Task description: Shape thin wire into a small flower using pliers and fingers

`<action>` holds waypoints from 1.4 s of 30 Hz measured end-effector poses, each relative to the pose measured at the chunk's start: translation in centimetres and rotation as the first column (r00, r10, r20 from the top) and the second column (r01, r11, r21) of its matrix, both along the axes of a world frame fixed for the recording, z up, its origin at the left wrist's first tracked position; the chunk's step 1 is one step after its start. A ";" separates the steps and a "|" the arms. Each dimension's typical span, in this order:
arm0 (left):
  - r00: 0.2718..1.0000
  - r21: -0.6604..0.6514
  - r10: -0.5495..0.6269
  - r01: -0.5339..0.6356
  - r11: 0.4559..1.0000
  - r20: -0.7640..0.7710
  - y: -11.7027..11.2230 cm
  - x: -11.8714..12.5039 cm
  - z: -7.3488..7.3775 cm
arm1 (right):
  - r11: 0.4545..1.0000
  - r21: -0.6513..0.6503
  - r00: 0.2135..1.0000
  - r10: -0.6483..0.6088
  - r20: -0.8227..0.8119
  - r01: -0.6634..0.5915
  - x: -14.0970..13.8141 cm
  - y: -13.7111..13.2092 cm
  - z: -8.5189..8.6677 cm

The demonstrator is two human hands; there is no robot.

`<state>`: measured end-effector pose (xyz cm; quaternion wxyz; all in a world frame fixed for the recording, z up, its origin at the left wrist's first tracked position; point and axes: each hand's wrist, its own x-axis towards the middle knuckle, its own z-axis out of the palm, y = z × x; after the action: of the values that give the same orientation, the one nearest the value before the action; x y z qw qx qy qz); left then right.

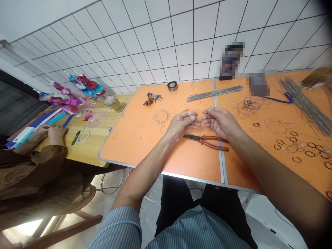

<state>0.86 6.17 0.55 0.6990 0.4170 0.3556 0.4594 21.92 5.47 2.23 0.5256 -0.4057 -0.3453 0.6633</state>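
The person sits at the near edge of an orange table (129,138), both forearms crossing that edge. Red-handled pliers (201,139) lie flat just on the near side of the hands, head to the left, one handle running in under the right wrist; the position presumably allows quick pickup. From where I stand, the left hand (181,122) is narrow, thumb laid against bent fingers. The right hand (220,121) faces it, fingers curled, thumb close to them. The fingertips are near each other, likely so that both can manage one fine piece, but I cannot tell whether either hand grips anything. A scalloped wire ring (155,119) lies on the table to the left of the left hand, near it but apart. Dark rings (296,157) are scattered well to the right of the right hand. At the left, a co-worker's hands (55,131) meet above a wooden table (114,152). Farther back, a bundle of metal rods (215,93) lies across the table seam, apparently stored within reach. A roll of tape (172,89) sits to its left, before the tiled wall (181,34).
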 end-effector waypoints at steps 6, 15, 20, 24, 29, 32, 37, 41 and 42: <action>0.998 0.053 0.011 -0.014 0.998 0.057 -0.5 0.3 0.5 | 0.998 -0.066 0.989 -0.002 -0.151 -0.008 -0.6 -0.3 -0.5; 0.994 0.033 0.060 -0.063 0.997 0.089 -0.2 0.3 0.4 | 0.991 -0.129 0.978 -0.002 -0.210 -0.025 -1.2 -0.6 -0.2; 0.992 -0.061 0.097 -0.092 0.994 0.084 0.0 0.5 0.2 | 0.990 -0.141 0.979 0.001 -0.202 -0.030 -0.7 -0.3 0.2; 0.986 -0.082 0.075 -0.064 0.995 0.146 0.2 0.7 0.1 | 0.990 -0.134 0.985 0.013 -0.173 -0.036 -0.4 0.2 0.0; 0.988 -0.067 0.043 -0.033 0.997 0.150 0.4 0.6 -0.4 | 0.996 -0.089 0.998 0.022 -0.061 -0.027 -0.3 0.5 -0.4; 0.993 -0.016 0.005 -0.003 1.000 0.114 0.5 0.5 -0.8 | 1.000 -0.011 0.999 -0.001 0.054 0.002 0.3 0.3 0.1; 1.000 0.163 -0.006 0.011 0.987 -0.027 0.7 0.6 -1.1 | 0.975 0.212 0.869 -0.047 0.492 -0.068 1.5 -0.3 1.8; 0.993 0.234 -0.044 0.069 0.970 -0.113 0.6 0.7 -1.1 | 0.946 0.250 0.737 -0.016 0.675 -0.208 1.4 -0.6 2.2; 0.992 0.239 -0.047 0.074 0.968 -0.116 0.6 0.7 -1.2 | 0.944 0.243 0.745 0.005 0.667 -0.223 1.3 -0.6 2.1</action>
<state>1.57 6.75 -0.60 0.6358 0.5347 0.3217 0.4543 23.25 4.88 4.30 0.3846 -0.5040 -0.6311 0.4470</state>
